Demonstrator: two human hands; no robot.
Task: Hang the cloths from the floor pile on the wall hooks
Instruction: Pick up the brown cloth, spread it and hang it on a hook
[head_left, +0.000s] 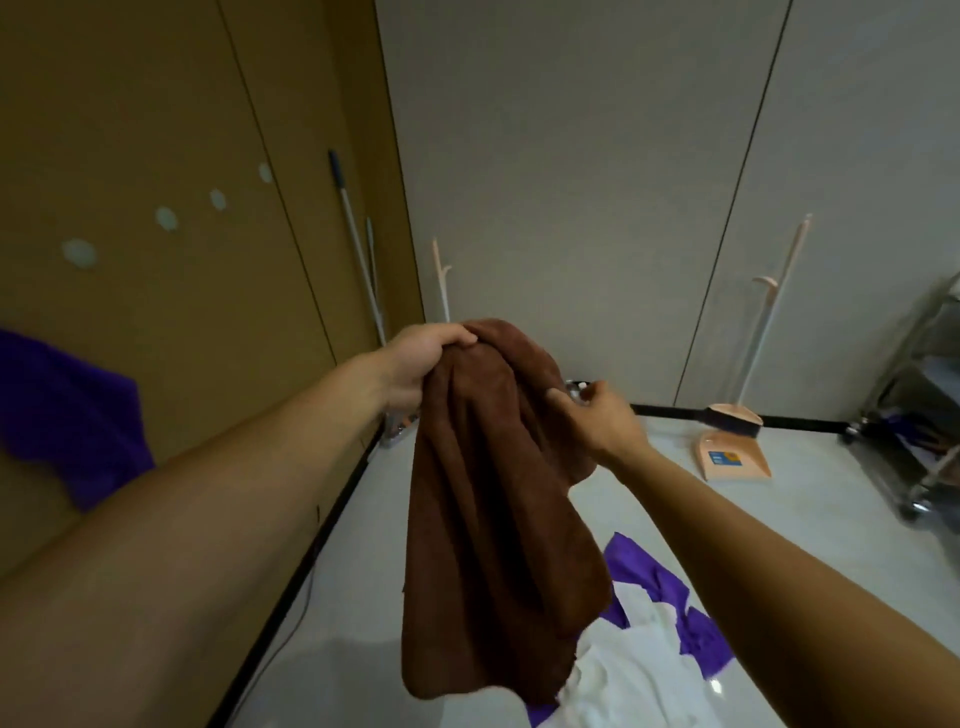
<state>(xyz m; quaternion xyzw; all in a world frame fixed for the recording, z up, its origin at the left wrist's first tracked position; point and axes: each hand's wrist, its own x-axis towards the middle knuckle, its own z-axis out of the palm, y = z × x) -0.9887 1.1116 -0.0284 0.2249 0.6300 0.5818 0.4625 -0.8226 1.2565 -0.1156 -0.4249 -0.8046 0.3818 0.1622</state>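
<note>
A person's left hand (423, 366) grips the bunched top of a brown cloth (488, 519) hanging below it, while the right hand (602, 415), just beside, sets its thumb on a fold, its grip impossible to tell, above the white-and-purple floor pile (639, 670).

Head camera only
Looks forward and down, close over left hand (423, 364) and right hand (605, 418), toward the floor (789, 525).

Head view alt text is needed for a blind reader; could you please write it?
A left hand grips the top of a hanging brown cloth; the right hand touches its side. Purple and white cloths lie on the floor below.
</note>
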